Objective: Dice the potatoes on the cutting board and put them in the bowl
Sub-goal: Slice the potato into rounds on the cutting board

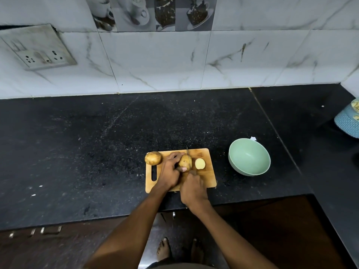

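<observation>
Fingers of the left hand (169,169) curl over a rough-skinned potato (184,160) at mid-frame on the wooden cutting board (207,178); right hand (192,188) grips the knife (188,154) slicing it, beside a pale cut slice (200,164). Smooth green bowl (249,156) sits right, on the bench.

Home kitchen, black stone counter (97,142), marble-look wall tiles (155,61), wall socket (41,55)

- Knife handle hidden inside right hand (192,188); thin blade (187,154) barely discernible.
- Blue woven basket (348,121) cut off by right edge; contents unclear.
</observation>
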